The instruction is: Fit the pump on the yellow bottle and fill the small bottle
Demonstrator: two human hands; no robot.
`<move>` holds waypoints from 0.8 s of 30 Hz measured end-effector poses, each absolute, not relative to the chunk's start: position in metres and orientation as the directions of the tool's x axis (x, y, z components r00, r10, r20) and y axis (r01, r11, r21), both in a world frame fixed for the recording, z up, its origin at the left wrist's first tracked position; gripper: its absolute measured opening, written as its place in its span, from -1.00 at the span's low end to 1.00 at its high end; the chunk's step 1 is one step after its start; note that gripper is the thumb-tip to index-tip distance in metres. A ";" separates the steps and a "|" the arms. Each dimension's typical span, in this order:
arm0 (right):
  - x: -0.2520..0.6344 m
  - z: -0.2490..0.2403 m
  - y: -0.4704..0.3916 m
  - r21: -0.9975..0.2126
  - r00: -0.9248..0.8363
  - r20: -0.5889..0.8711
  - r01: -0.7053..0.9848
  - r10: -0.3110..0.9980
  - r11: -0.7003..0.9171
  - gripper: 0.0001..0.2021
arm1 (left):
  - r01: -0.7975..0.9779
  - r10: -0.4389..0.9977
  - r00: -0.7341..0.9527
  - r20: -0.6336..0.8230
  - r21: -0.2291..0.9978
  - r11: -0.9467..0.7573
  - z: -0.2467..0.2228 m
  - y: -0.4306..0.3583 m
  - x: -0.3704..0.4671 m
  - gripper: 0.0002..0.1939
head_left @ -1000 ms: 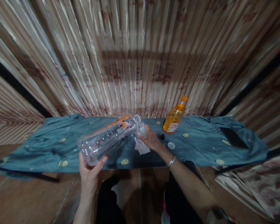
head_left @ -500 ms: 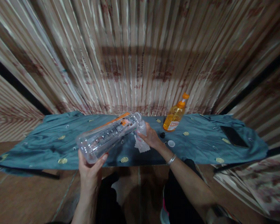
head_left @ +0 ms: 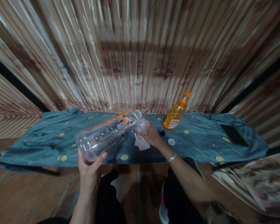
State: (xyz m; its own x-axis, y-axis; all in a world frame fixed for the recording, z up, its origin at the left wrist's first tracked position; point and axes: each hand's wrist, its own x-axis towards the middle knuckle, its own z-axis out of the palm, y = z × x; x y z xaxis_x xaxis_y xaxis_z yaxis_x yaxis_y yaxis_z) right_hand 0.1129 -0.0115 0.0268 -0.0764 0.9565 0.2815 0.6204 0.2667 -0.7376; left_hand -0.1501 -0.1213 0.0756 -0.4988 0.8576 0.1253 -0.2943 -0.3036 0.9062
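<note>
A large clear bottle (head_left: pixel 107 133) with an orange strip and printed label lies tilted in the air, its neck up to the right. My left hand (head_left: pixel 91 166) grips its base from below. At its mouth, my right hand (head_left: pixel 150 133) is closed around a small clear bottle (head_left: pixel 141 124), whose opening meets the large bottle's mouth. A crumpled whitish wrapper (head_left: pixel 142 144) hangs or lies just beneath my right hand; which one is unclear. Whether liquid passes between the bottles cannot be seen.
The teal cloth (head_left: pixel 46 140) covers a narrow table. An orange pump bottle (head_left: pixel 175 116) stands behind my right hand, near a small black cap (head_left: pixel 162 133) and a white round lid (head_left: pixel 171 142). A dark phone (head_left: pixel 234 135) lies at the right. Behind rises a striped curtain (head_left: pixel 130 62).
Both hands and the two bottles keep nearly the same pose. The whole view has shifted slightly, with the table a little higher in the picture.
</note>
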 end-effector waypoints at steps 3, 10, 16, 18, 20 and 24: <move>0.112 0.029 -0.013 -0.738 -0.066 0.275 0.625 0.959 0.254 -0.38 | -0.284 0.858 -0.492 0.145 0.905 -0.316 0.075 -0.121 -0.149 -0.13; 0.110 0.034 -0.015 -0.726 -0.046 0.220 0.659 0.974 0.195 -0.37 | -0.312 0.860 -0.495 0.124 0.899 -0.309 0.077 -0.121 -0.149 -0.07; 0.112 0.032 -0.014 -0.730 -0.049 0.240 0.649 0.970 0.213 -0.36 | -0.319 0.862 -0.493 0.114 0.898 -0.302 0.080 -0.121 -0.149 -0.05; 0.112 0.031 -0.013 -0.732 -0.058 0.250 0.643 0.967 0.228 -0.36 | -0.316 0.864 -0.488 0.124 0.898 -0.307 0.080 -0.121 -0.149 -0.08; 0.113 0.030 -0.013 -0.729 -0.063 0.256 0.642 0.965 0.236 -0.36 | -0.315 0.868 -0.478 0.134 0.897 -0.312 0.080 -0.121 -0.149 -0.11; 0.114 0.028 -0.012 -0.726 -0.066 0.259 0.645 0.964 0.239 -0.35 | -0.321 0.864 -0.484 0.138 0.891 -0.322 0.080 -0.122 -0.149 -0.15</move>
State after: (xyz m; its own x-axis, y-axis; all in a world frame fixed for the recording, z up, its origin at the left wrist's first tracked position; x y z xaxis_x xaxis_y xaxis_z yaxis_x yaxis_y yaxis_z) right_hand 0.1141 -0.0123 0.0283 -0.0661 0.9636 0.2589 0.6449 0.2392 -0.7259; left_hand -0.1485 -0.1224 0.0797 -0.4841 0.8641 0.1378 -0.3210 -0.3219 0.8907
